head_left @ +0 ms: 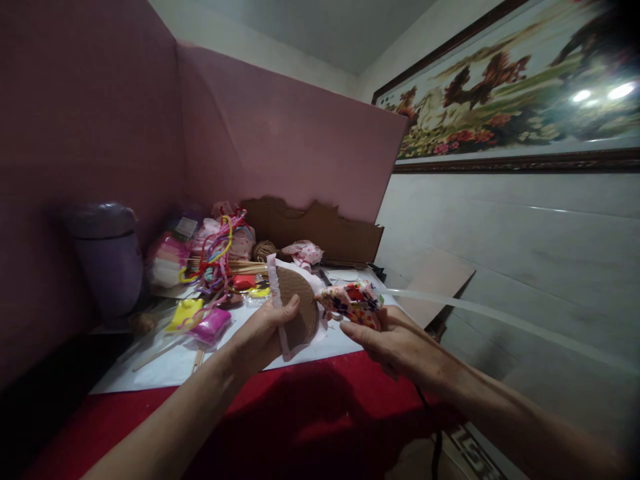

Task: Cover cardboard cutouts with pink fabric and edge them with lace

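My left hand [263, 333] grips a round brown cardboard piece [300, 310] edged with pale pink cloth, thumb on its front face, and holds it upright above the table. My right hand [395, 340] is closed on a glue gun with a flowered pattern [353, 301], its nozzle pointing left at the edge of the cardboard piece. A long clear glue stick [500, 320] sticks out behind the gun to the right. A dark cord hangs below my right wrist.
A white sheet [165, 363] covers part of the red table [310, 427]. On it lie coloured pipe cleaners [220, 257], wooden sticks, twine, pink and yellow packets and brown cardboard [325, 230]. A purple bin [107, 257] stands at left. Pink boards form a backdrop.
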### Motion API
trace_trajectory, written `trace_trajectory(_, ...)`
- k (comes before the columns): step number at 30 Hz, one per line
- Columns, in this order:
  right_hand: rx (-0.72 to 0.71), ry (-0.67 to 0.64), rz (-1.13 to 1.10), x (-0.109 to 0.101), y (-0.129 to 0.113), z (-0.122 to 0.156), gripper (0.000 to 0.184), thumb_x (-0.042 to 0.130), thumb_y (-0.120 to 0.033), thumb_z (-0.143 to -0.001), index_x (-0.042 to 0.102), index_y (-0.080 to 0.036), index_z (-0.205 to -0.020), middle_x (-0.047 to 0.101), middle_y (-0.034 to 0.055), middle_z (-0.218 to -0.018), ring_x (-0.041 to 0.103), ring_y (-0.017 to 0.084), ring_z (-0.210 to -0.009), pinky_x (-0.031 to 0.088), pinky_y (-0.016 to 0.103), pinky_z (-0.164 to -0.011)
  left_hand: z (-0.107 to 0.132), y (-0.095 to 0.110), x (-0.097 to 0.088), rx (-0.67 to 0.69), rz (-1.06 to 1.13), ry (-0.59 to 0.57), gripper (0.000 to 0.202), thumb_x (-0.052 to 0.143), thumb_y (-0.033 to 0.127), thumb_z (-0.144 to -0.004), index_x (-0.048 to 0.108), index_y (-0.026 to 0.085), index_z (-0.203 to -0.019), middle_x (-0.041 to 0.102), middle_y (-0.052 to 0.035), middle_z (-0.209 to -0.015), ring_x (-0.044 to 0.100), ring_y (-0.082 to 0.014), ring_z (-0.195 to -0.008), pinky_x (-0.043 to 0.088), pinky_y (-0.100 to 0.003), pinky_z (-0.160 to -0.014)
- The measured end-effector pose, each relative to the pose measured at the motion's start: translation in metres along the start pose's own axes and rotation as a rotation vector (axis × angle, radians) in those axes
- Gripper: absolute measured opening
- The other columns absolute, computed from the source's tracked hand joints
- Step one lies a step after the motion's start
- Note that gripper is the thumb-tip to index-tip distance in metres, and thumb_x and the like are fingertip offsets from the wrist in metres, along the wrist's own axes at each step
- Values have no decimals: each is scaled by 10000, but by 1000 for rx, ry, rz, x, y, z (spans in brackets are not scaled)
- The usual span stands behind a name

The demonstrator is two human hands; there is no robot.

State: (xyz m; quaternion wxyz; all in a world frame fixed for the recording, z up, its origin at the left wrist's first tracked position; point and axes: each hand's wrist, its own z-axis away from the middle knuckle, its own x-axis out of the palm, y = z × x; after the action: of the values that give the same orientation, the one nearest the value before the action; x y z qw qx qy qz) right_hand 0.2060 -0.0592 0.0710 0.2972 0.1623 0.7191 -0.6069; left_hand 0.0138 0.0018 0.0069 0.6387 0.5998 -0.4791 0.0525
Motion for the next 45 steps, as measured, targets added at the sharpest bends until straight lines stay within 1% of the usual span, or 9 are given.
trace_trajectory(4, 15, 1, -2, 1, -1, -2, 375, 526, -493, -795, 459, -192, -581, 374, -52, -436, 335, 82, -412, 235, 224, -401, 1, 0, 2, -4, 5, -15, 214, 543, 177, -842, 611, 92, -1027, 691, -122, -947, 653, -206, -869, 487, -319, -822)
trace_trajectory(8, 46, 29, 26, 5, -1, 1, 357, 546, -478, -782, 453, -196, -584, 357, -57, -427, 324, 82, -405, 219, 227, -400, 1, 1, 4, 5, -8, 8, 200, 556, 168, -831, 612, 100, -1011, 697, -113, -912, 659, -188, -813, 494, -301, -789)
trace_trajectory(12, 25, 34, 37, 3, -4, 4, 356, 566, -466, -775, 442, -193, -581, 361, -54, -431, 336, 82, -414, 223, 227, -404, 1, 1, 4, 28, -26, 35, 218, 557, 164, -830, 604, 98, -1032, 697, -113, -907, 658, -184, -790, 492, -296, -780)
trace_trajectory(17, 39, -5, -4, -2, -2, 0, 392, 534, -520, -785, 446, -191, -590, 372, -53, -442, 340, 82, -410, 232, 221, -395, 1, 0, 2, 3, -8, -34, 211, 531, 177, -849, 612, 92, -1025, 695, -127, -937, 656, -197, -851, 481, -312, -821)
trace_trajectory(21, 28, -6, -31, -1, 3, -2, 427, 508, -546, -790, 434, -191, -565, 366, -57, -428, 318, 71, -388, 219, 215, -381, 2, 1, 4, -9, -18, -70, 236, 542, 185, -843, 609, 80, -1044, 690, -148, -956, 652, -209, -878, 464, -318, -852)
trace_trajectory(28, 10, 15, 12, 1, 0, 1, 413, 547, -500, -782, 408, -196, -539, 367, -52, -420, 321, 74, -394, 202, 224, -387, 3, 2, 7, -7, -29, -21, 229, 559, 169, -830, 611, 95, -1040, 695, -132, -920, 657, -204, -849, 476, -320, -836)
trace_trajectory(32, -11, -12, -20, -1, -4, -1, 406, 527, -517, -793, 433, -192, -569, 388, -53, -439, 326, 73, -402, 218, 220, -391, 3, 0, 6, -25, -28, -39, 220, 553, 167, -832, 620, 95, -1028, 686, -150, -962, 652, -223, -881, 474, -337, -837)
trace_trajectory(36, -20, -15, -45, -2, -6, -3, 399, 526, -525, -798, 440, -191, -596, 393, -58, -456, 325, 69, -405, 230, 215, -395, 4, -2, 3, -78, -64, -71, 239, 557, 207, -835, 621, 88, -1032, 678, -174, -979, 653, -231, -874, 477, -324, -802)
trace_trajectory(45, -29, 13, -11, 0, 0, -1, 418, 531, -523, -798, 428, -190, -566, 371, -60, -425, 321, 71, -392, 221, 223, -393, 4, 1, 7, -73, -14, -34, 226, 578, 176, -817, 617, 108, -1030, 680, -145, -962, 650, -220, -874, 478, -329, -810)
